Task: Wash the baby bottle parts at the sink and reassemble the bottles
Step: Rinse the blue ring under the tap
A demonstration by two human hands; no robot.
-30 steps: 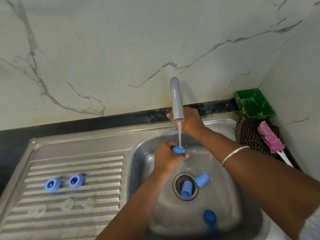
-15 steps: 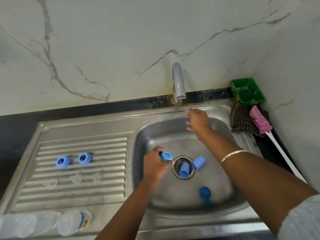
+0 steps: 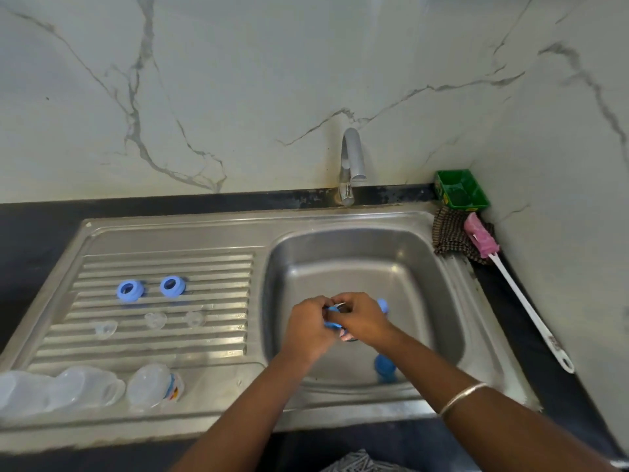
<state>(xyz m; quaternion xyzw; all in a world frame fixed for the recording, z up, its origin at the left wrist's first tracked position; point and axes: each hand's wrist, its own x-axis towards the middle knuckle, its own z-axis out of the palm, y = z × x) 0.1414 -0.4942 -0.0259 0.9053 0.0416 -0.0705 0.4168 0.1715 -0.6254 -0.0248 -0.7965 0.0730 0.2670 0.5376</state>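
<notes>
**A:** What are the fingers doing?

**B:** Both sets are curled in. The left hand (image 3: pixel 308 327) and right hand (image 3: pixel 362 318) meet over the middle of the sink basin (image 3: pixel 439 301), pinching one blue ring (image 3: pixel 332 322) between them. There's a pale sliver at its top edge; I can't tell what it is, the hands are blurred.

**A:** So which step am I watching?

**B:** My read: washing, not reassembly. No water shows at the tap (image 3: pixel 352 158), at twelve o'clock from the hands, so I judge this is a rub or a check of the ring.

**A:** And next?

**B:** Probably carry it to nine o'clock, onto the drainboard (image 3: pixel 163 349), beside the two blue rings (image 3: pixel 129 290) lying there. That needs one hand to let go and a clear lift over the basin wall.

**A:** What else is about?

**B:** Three clear teats (image 3: pixel 155 320) sit just below those rings. Clear bottles (image 3: pixel 151 384) lie on their sides at about eight o'clock, near the front edge. A blue cap (image 3: pixel 384 364) lies in the basin at four o'clock, and another blue piece (image 3: pixel 383 304) peeks out behind my right hand. A green tray (image 3: pixel 461 190), checked cloth (image 3: pixel 449 233) and pink bottle brush (image 3: pixel 481 240) sit at two o'clock.

**A:** Anything in the way?

**B:** The teats are hard to see on steel; I'd set down clear of them.
</notes>
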